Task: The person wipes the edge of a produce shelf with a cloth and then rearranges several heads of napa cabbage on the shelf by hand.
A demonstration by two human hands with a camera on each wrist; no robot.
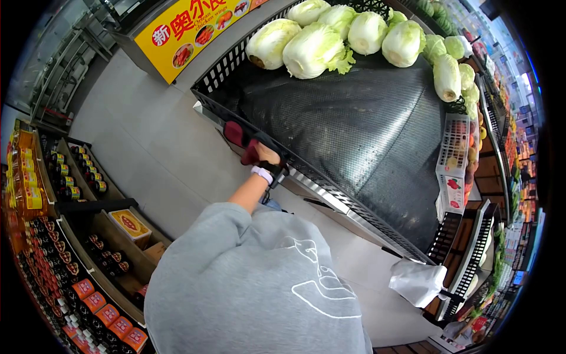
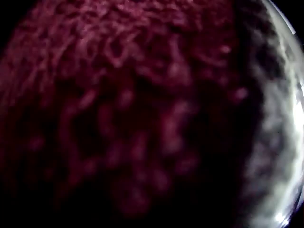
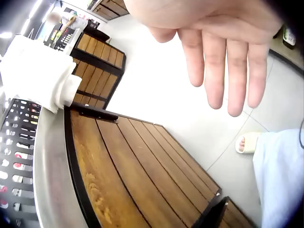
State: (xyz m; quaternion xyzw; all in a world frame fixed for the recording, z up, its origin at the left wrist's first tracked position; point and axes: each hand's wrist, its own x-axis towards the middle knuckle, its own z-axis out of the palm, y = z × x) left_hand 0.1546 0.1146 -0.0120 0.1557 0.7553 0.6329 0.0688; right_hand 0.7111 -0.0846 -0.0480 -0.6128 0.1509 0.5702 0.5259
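In the head view my left hand (image 1: 270, 156), with bands at its wrist, is beside the near rim of the black produce bin (image 1: 207, 81). It holds a dark maroon cloth (image 1: 237, 134); the fingers are mostly hidden. That fuzzy maroon cloth (image 2: 118, 61) fills most of the left wrist view, close and blurred. My right hand (image 3: 223, 52) shows only in the right wrist view, its fingers straight and pointing down, holding nothing. Below it are the grey floor and a wood-slatted stand side (image 3: 137, 166). Several napa cabbages (image 1: 312, 50) lie along the bin's far edge.
A black mesh liner (image 1: 342, 130) covers the bin's floor. White plastic bags (image 1: 417, 282) hang at its right corner. Behind me on the left stand shelves of bottles and jars (image 1: 65, 177). A yellow sign counter (image 1: 171, 44) stands ahead, and a light plastic basket (image 1: 455, 138) at the right.
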